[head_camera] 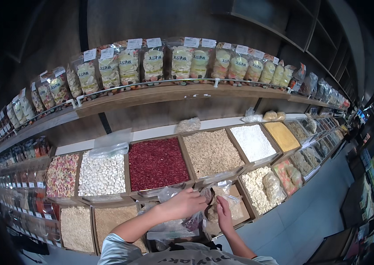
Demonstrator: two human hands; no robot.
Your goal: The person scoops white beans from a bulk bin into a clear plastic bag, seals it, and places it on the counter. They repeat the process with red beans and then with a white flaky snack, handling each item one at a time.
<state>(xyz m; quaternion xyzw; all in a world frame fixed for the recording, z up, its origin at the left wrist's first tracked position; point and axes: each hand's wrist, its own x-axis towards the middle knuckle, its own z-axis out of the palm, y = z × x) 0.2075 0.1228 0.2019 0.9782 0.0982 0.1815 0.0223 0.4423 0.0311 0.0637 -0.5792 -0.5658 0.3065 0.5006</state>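
My left hand (187,202) is at a clear plastic bag (210,193), its fingers bent near the bag's upper part; whether they grip it is not plain. Beside the same bags, my right hand (224,213) rests against a bag of light brown goods (218,208), its fingers partly hidden. Below my left hand lies a clear bag with dark red beans (192,222). These bags lie over the lower row of bins, by a bin with a cardboard-coloured base (238,207).
Behind my hands stand wooden bins of dark red kidney beans (158,164), white beans (102,174), pale grain (212,149) and white granules (252,141). Filled bags (182,63) line a wooden shelf (160,94) with a metal rail. Tiled floor (293,215) shows at right.
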